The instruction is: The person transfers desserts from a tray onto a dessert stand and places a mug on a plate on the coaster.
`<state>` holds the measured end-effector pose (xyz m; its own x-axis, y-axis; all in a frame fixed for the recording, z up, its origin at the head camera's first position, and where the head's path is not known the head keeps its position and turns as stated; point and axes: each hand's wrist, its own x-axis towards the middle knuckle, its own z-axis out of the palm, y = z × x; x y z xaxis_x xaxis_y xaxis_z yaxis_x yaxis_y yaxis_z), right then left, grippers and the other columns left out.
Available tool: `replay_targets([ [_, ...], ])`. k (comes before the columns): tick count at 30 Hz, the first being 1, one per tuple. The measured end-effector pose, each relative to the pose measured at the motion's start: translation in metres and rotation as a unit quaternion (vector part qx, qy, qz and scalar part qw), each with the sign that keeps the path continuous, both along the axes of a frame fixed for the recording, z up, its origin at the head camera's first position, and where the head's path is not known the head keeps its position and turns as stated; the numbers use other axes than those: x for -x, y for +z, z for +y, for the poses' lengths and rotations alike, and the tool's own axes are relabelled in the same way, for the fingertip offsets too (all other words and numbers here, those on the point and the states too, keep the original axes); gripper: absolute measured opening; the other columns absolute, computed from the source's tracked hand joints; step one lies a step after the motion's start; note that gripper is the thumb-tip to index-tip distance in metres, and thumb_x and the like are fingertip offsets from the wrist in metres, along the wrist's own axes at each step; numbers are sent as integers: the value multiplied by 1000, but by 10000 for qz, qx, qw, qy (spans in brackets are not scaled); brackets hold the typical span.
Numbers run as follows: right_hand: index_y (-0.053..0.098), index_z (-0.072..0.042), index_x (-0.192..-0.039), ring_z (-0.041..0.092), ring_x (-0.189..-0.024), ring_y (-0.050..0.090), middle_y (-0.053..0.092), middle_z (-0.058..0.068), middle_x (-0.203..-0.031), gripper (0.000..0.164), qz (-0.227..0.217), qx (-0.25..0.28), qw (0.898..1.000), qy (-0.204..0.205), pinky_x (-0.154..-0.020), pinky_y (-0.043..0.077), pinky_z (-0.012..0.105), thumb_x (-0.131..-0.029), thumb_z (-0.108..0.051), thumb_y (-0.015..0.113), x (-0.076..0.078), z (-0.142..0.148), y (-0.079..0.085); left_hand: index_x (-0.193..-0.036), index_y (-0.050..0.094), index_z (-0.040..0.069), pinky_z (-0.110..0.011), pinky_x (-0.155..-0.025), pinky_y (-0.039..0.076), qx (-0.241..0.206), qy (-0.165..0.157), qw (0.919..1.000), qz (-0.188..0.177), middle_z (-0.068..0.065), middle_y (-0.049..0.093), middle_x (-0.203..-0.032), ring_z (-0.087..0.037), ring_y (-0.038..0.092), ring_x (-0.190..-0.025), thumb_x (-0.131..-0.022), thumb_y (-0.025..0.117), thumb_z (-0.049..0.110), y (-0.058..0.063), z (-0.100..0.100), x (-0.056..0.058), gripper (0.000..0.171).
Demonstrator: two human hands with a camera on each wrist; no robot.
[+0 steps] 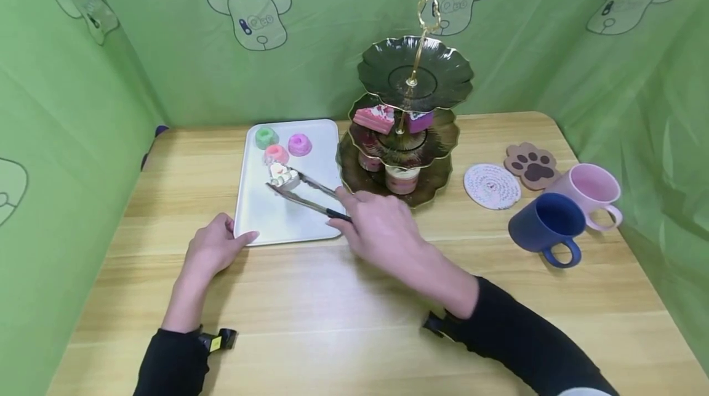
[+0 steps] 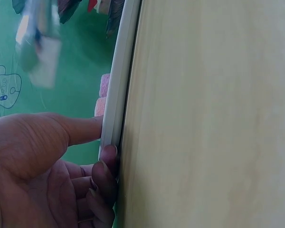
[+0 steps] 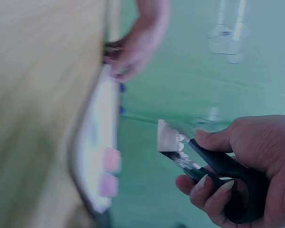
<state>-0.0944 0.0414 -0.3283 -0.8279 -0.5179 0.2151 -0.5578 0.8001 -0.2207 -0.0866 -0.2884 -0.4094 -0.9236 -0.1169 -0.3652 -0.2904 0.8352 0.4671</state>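
My left hand (image 1: 213, 245) pinches the near left corner of a white tray (image 1: 288, 223), thumb on the rim and fingers below. In the left wrist view the thumb lies on the tray's edge (image 2: 115, 95). My right hand (image 1: 384, 226) grips black-handled tongs (image 1: 304, 202). Between the tips of the tongs is a small white cake piece (image 1: 281, 175) with a piped edge; the right wrist view shows this cake piece (image 3: 168, 137) raised above the tray. Green (image 1: 266, 137), coral (image 1: 271, 154) and purple (image 1: 300, 145) ring-shaped cakes sit at the tray's far end.
Right of the tray stands a three-tier dark stand (image 1: 415, 85) bearing cake slices (image 1: 374, 119) and dessert cups (image 1: 401, 180). Farther right are a round woven coaster (image 1: 492, 186), a paw-shaped coaster (image 1: 532, 165), a blue mug (image 1: 545, 223) and a pink mug (image 1: 592, 189). Green curtains surround the table.
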Motion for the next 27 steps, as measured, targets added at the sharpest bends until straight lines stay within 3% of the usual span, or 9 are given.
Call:
replay_targets([
  [4,67,-4,-138,14,-55,51,70,6,-84,54,294,280,9992,5,-44,37,29,-100,-42,75,-8,36,28,-111,51,-2,-37,-68,41,-24,20,10000,-19,-17,62,-93,-30,56,-79,-99,71,50,0,0,-1,56],
  [8,65,-2,-141,13,-50,46,69,8,-78,56,385,246,9986,-257,-41,33,29,-101,-40,74,-13,73,51,-111,51,-2,-37,-67,41,-25,19,10000,-27,-16,61,-92,-30,55,-79,-99,71,50,1,-1,-3,56],
  [12,66,-4,-141,13,-45,40,57,2,-63,54,517,-41,9974,-506,-40,28,32,-102,-41,72,-15,104,66,-111,50,-2,-37,-66,41,-51,2,10000,14,-16,60,-91,-29,54,-77,-99,71,50,2,-3,-4,57],
  [18,69,-5,-138,16,-45,43,51,-1,-56,51,514,-394,9953,-725,-41,28,36,-102,-41,72,-13,133,71,-111,50,-2,-36,-66,40,-32,8,10000,25,-15,59,-89,-29,54,-76,-99,71,48,2,-3,-4,55],
  [27,73,-5,-124,27,-52,45,41,0,-53,44,447,-679,9929,-873,-44,30,41,-102,-43,71,0,144,67,-115,52,-3,-36,-67,41,-60,-42,10000,-38,-17,61,-95,-29,55,-78,-100,70,49,-1,0,-1,57],
])
